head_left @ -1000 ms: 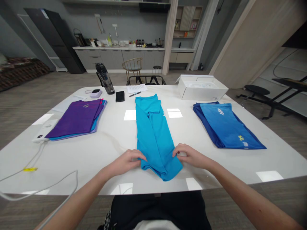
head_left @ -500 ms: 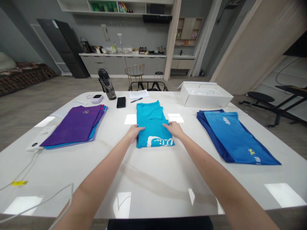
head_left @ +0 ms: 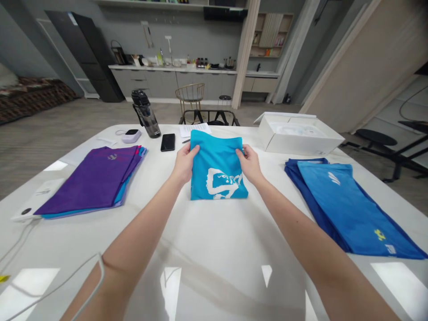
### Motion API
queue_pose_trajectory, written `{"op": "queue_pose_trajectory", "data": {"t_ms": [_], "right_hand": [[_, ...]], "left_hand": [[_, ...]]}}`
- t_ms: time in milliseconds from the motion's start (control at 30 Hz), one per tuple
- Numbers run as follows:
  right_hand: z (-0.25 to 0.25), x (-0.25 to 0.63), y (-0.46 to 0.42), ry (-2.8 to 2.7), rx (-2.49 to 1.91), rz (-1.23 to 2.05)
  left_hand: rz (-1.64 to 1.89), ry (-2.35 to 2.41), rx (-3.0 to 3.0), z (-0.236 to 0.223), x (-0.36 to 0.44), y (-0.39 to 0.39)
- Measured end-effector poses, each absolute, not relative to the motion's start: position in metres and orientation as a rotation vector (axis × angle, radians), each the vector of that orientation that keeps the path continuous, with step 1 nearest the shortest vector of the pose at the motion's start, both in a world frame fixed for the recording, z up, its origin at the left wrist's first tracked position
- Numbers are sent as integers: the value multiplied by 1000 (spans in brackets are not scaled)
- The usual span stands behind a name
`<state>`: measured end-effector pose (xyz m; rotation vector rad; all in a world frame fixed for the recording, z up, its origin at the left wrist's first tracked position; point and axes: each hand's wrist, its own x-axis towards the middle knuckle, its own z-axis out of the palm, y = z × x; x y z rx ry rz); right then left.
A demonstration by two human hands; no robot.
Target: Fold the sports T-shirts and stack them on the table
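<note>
A turquoise shirt (head_left: 217,165) with a white print lies folded into a small rectangle at the middle of the white table (head_left: 214,249). My left hand (head_left: 184,161) grips its far left corner, fingers closed on the cloth. At the far right corner my right hand (head_left: 249,164) pinches the fabric the same way. Both arms reach forward across the table.
A stack of purple shirts (head_left: 93,178) lies at the left and blue shirts (head_left: 344,200) at the right. Behind are a water bottle (head_left: 144,113), a phone (head_left: 167,141), a paper with a pen (head_left: 194,129) and an open white box (head_left: 299,133). A white cable (head_left: 50,285) trails at the near left.
The long shirt was folded up from its near end into a short rectangle. My hands went from the near hem to the far corners of the fold.
</note>
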<state>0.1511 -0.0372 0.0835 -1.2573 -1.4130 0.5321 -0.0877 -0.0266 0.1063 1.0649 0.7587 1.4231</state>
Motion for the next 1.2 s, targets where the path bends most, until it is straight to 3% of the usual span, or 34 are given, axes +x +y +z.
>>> {"op": "queue_pose_trajectory", "data": {"t_ms": [167, 400, 633, 800, 933, 1200], "right_hand": [[81, 146, 39, -1415, -1253, 493], [30, 149, 104, -1567, -1796, 448], [18, 153, 119, -1626, -1772, 284], [18, 136, 107, -1696, -2040, 147], [18, 114, 77, -1968, -1861, -20], [2, 117, 38, -2217, -1967, 177]], "left_hand": [[1500, 770, 1068, 105, -84, 41], [1228, 1271, 937, 34, -93, 110], [1442, 1425, 1505, 19, -94, 135], [998, 1793, 2124, 22, -72, 101], [543, 1764, 2390, 15, -52, 66], [302, 1759, 2458, 4, -53, 61]]}}
